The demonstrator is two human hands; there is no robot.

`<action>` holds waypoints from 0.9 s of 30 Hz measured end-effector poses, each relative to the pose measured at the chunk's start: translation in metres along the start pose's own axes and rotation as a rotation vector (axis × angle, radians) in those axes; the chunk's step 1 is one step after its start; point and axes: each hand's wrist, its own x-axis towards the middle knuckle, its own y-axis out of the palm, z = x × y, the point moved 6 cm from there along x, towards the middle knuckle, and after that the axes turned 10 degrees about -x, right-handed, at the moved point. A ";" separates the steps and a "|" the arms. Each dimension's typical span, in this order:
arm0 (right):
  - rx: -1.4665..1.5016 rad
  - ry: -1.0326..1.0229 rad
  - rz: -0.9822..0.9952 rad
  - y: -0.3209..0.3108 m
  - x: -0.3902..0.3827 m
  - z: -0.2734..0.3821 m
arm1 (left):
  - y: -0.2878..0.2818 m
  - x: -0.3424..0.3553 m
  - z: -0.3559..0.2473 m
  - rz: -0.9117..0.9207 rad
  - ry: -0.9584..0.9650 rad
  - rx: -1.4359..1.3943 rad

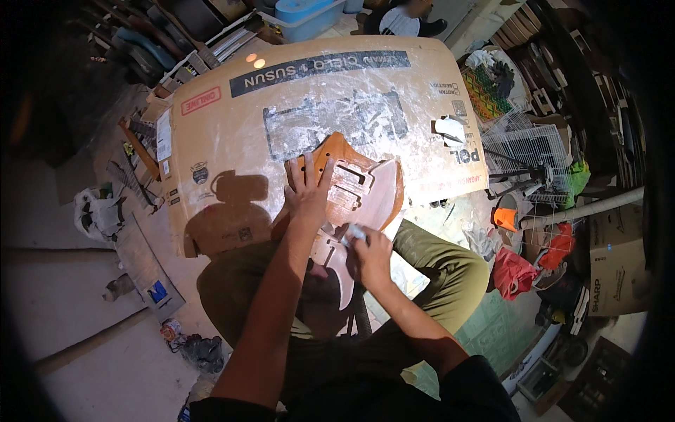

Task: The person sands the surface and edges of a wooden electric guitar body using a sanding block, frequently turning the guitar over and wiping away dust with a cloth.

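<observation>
A wooden guitar body [380, 186] with carved cavities and pale sanding dust rests on the edge of a cardboard-covered surface and between my knees, its horn pointing down toward me. My left hand [309, 179] lies on the orange-brown upper part of the body, fingers stretched out and apart. My right hand [373, 250] grips a small light-blue pad [356, 232] against the lower part of the body, near the horn. My fingers hide part of the pad.
Dusty cardboard [225, 133] covers the work surface, with a small white object [450, 131] on its right. Behind stands a blue plastic tub [299, 13]. Wire cages [534, 155], a metal pole [598, 209], red bags [513, 274] and cardboard boxes [615, 274] crowd the right; clutter lies at the left.
</observation>
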 end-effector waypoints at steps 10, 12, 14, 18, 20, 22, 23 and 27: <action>-0.049 0.195 0.059 0.007 -0.011 -0.022 | -0.030 0.003 -0.023 0.287 -0.011 -0.178; -0.008 0.079 0.105 -0.001 -0.031 -0.010 | -0.026 0.005 -0.025 0.265 0.002 -0.178; -0.178 0.204 0.096 -0.004 -0.003 -0.040 | -0.027 0.005 -0.022 0.267 0.008 -0.200; -0.115 0.490 -0.074 -0.025 0.041 -0.082 | -0.038 0.003 -0.032 0.344 0.018 -0.254; -0.224 0.336 -0.018 -0.001 -0.015 -0.044 | -0.038 0.003 -0.028 0.328 0.001 -0.228; -0.014 0.261 0.059 -0.005 -0.045 -0.013 | -0.038 0.005 -0.028 0.348 -0.012 -0.222; -0.014 0.292 0.076 -0.005 -0.040 -0.026 | -0.038 0.004 -0.027 0.361 -0.021 -0.217; -0.009 0.436 -0.077 -0.029 0.039 -0.088 | -0.039 0.006 -0.028 0.327 0.006 -0.229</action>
